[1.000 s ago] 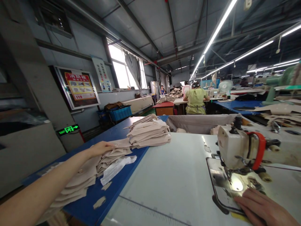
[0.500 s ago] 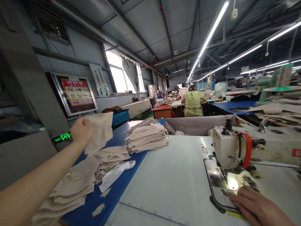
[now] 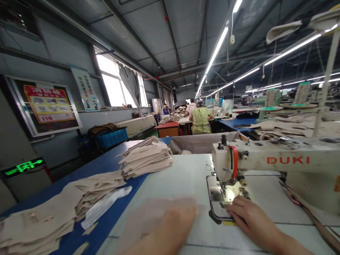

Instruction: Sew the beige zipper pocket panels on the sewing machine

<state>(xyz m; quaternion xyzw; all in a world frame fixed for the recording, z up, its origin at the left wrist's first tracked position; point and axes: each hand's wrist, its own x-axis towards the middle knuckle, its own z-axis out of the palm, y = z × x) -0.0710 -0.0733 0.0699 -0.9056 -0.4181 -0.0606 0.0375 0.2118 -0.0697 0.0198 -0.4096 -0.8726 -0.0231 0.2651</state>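
Observation:
My left hand [image 3: 176, 225], smeared by motion, is over the pale tabletop [image 3: 159, 189]. It grips a beige fabric piece [image 3: 148, 216], which also looks blurred. My right hand [image 3: 251, 216] lies beside the needle area of a white sewing machine [image 3: 265, 156], its fingers stretched onto the lit metal plate [image 3: 216, 194]; no cloth shows under them. On the blue table to the left are a stack of beige fabric pieces with metal eyelets [image 3: 39, 219], another beige pile [image 3: 103, 184] beside it and a taller stack [image 3: 148, 159] farther back.
A crumpled white strip [image 3: 106, 207] and small scraps lie on the blue surface [image 3: 101, 226]. Behind the tabletop stands a cloth-lined bin [image 3: 196, 143]. Farther off, a person in a yellow-green top [image 3: 201, 119] sits at a table. Brown straps [image 3: 305, 209] run at the right.
My left hand has carried the fabric piece from above the blue table rightward and down over the pale tabletop. My right hand stays by the needle plate. The view has turned right.

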